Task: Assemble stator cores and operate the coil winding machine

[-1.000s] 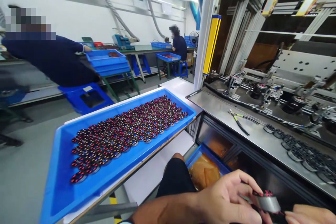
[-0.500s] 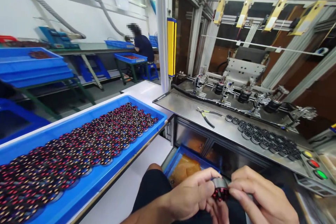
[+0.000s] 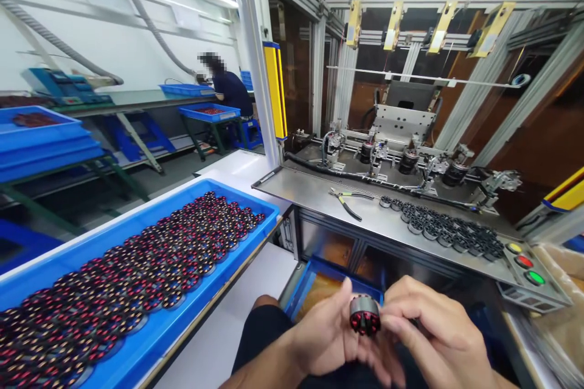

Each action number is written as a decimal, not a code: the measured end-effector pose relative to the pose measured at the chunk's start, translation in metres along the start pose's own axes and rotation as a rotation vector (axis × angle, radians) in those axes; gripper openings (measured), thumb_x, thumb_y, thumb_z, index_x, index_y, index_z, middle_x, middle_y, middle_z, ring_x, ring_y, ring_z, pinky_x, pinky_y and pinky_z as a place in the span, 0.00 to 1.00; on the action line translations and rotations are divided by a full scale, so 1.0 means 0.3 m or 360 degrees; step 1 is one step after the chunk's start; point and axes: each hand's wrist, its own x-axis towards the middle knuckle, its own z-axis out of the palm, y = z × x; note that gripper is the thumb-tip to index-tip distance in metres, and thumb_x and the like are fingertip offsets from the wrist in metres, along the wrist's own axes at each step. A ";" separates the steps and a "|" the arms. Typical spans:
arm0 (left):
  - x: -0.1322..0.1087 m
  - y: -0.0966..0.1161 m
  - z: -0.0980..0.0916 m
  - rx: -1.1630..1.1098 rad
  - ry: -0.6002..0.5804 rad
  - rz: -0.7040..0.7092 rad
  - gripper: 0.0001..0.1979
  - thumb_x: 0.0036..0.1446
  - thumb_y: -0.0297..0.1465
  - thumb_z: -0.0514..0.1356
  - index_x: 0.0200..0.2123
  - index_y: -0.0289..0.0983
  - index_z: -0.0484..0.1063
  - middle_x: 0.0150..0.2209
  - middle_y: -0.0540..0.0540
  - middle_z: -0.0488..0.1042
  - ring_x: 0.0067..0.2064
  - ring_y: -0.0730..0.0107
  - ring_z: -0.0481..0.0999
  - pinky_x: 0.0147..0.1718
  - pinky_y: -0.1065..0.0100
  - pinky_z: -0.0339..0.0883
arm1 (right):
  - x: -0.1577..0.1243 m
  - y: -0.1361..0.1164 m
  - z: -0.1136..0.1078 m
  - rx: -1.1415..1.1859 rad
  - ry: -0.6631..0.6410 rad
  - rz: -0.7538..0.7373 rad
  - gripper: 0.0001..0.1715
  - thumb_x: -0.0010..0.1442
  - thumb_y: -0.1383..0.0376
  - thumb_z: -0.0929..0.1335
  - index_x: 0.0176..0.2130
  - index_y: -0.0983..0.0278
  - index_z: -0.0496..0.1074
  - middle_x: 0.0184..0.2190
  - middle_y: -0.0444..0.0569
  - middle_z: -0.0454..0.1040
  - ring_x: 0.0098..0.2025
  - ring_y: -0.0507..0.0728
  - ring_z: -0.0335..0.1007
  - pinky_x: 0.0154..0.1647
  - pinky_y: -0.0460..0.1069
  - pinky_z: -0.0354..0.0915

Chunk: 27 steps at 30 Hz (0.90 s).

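Note:
A small round motor stator, with a grey ring on top and red and black parts below, is between my hands. My right hand pinches it at its right edge with thumb and forefinger. My left hand is turned palm up beside and under the stator, its thumb raised at the left and its lower fingers spread and slightly blurred. Whether the left fingers bear any of its weight is hard to make out. To the left, a blue tray holds many similar red and black round stators.
Pliers and rows of dark stators lie on the metal bench. Behind stands a winding machine. Push buttons are at right, with a cardboard box beyond. A co-worker sits far left.
The left thumb and fingers have opened away from the stator, which now shows more of its red side. The right hand stays at its edge. The view has swung slightly right.

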 end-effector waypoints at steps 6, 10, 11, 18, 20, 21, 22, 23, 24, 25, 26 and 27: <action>-0.003 -0.017 0.018 0.0265 0.0110 0.0285 0.18 0.58 0.41 0.62 0.44 0.34 0.67 0.32 0.44 0.78 0.28 0.65 0.81 0.23 0.73 0.69 | -0.012 -0.003 -0.013 -0.0078 0.0051 0.0042 0.08 0.61 0.77 0.65 0.35 0.66 0.72 0.27 0.46 0.72 0.30 0.48 0.69 0.31 0.43 0.66; -0.015 -0.001 0.075 0.0579 0.0438 0.0807 0.21 0.51 0.24 0.69 0.44 0.40 0.64 0.43 0.48 0.74 0.39 0.76 0.78 0.37 0.75 0.71 | -0.017 0.001 0.002 -0.0161 0.0205 0.0188 0.08 0.62 0.75 0.66 0.32 0.65 0.71 0.26 0.44 0.71 0.28 0.47 0.68 0.29 0.42 0.65; -0.017 -0.001 0.082 0.0622 0.0466 0.0885 0.21 0.50 0.22 0.69 0.43 0.40 0.63 0.44 0.48 0.73 0.40 0.77 0.77 0.39 0.76 0.70 | -0.017 0.002 0.006 -0.0166 0.0234 0.0210 0.08 0.62 0.74 0.66 0.32 0.65 0.71 0.26 0.44 0.70 0.27 0.48 0.68 0.29 0.43 0.65; -0.017 -0.007 0.071 0.0774 0.0491 0.0971 0.24 0.47 0.24 0.71 0.48 0.43 0.71 0.52 0.46 0.71 0.46 0.70 0.77 0.45 0.73 0.72 | -0.013 -0.007 0.028 -0.0113 0.0350 0.0227 0.10 0.62 0.73 0.66 0.29 0.64 0.71 0.25 0.44 0.71 0.27 0.48 0.68 0.28 0.42 0.65; -0.015 -0.002 0.063 0.0893 0.0489 0.1000 0.18 0.48 0.23 0.71 0.43 0.42 0.75 0.51 0.47 0.71 0.48 0.70 0.77 0.48 0.73 0.71 | -0.014 -0.009 0.034 -0.0101 0.0385 0.0250 0.10 0.62 0.73 0.66 0.29 0.64 0.71 0.25 0.44 0.71 0.27 0.48 0.69 0.28 0.43 0.65; -0.014 0.001 0.060 0.0947 0.0488 0.1013 0.16 0.48 0.23 0.70 0.41 0.42 0.76 0.50 0.47 0.72 0.48 0.70 0.77 0.48 0.74 0.70 | -0.016 -0.010 0.038 -0.0101 0.0411 0.0266 0.10 0.62 0.73 0.66 0.29 0.64 0.71 0.25 0.44 0.71 0.27 0.48 0.69 0.28 0.42 0.65; -0.013 0.004 0.056 0.0987 0.0487 0.1015 0.15 0.49 0.23 0.70 0.40 0.41 0.77 0.49 0.47 0.73 0.48 0.70 0.77 0.48 0.74 0.70 | -0.019 -0.010 0.041 -0.0100 0.0440 0.0285 0.10 0.62 0.72 0.66 0.29 0.64 0.71 0.25 0.43 0.71 0.27 0.48 0.68 0.28 0.42 0.65; -0.012 0.006 0.052 0.1001 0.0484 0.1015 0.14 0.49 0.23 0.70 0.39 0.41 0.78 0.48 0.47 0.74 0.49 0.70 0.77 0.49 0.73 0.70 | -0.023 -0.010 0.045 -0.0094 0.0469 0.0321 0.10 0.62 0.71 0.66 0.29 0.64 0.71 0.24 0.43 0.71 0.27 0.48 0.68 0.28 0.42 0.64; -0.011 0.008 0.048 0.0991 0.0478 0.1014 0.13 0.49 0.23 0.70 0.39 0.41 0.78 0.47 0.47 0.75 0.49 0.70 0.76 0.49 0.73 0.70 | -0.030 -0.009 0.049 -0.0071 0.0493 0.0384 0.11 0.63 0.70 0.66 0.28 0.63 0.71 0.24 0.43 0.70 0.26 0.48 0.68 0.28 0.42 0.63; -0.010 0.009 0.044 0.0964 0.0472 0.1010 0.13 0.49 0.23 0.70 0.38 0.41 0.78 0.47 0.47 0.75 0.49 0.70 0.77 0.49 0.72 0.70 | -0.038 -0.006 0.053 -0.0022 0.0503 0.0477 0.11 0.63 0.68 0.67 0.27 0.63 0.71 0.23 0.43 0.69 0.26 0.48 0.67 0.27 0.42 0.63; -0.009 0.010 0.038 0.0929 0.0464 0.1005 0.12 0.49 0.24 0.70 0.38 0.41 0.78 0.47 0.46 0.76 0.48 0.70 0.77 0.49 0.72 0.70 | -0.048 -0.002 0.059 0.0063 0.0501 0.0594 0.13 0.63 0.66 0.67 0.26 0.63 0.71 0.23 0.43 0.69 0.26 0.48 0.66 0.27 0.43 0.62; -0.008 0.010 0.033 0.0893 0.0459 0.1006 0.12 0.49 0.25 0.70 0.38 0.40 0.78 0.47 0.46 0.76 0.48 0.70 0.77 0.49 0.72 0.69 | -0.060 0.003 0.067 0.0189 0.0487 0.0734 0.15 0.63 0.63 0.67 0.25 0.63 0.70 0.23 0.43 0.68 0.25 0.48 0.65 0.27 0.43 0.62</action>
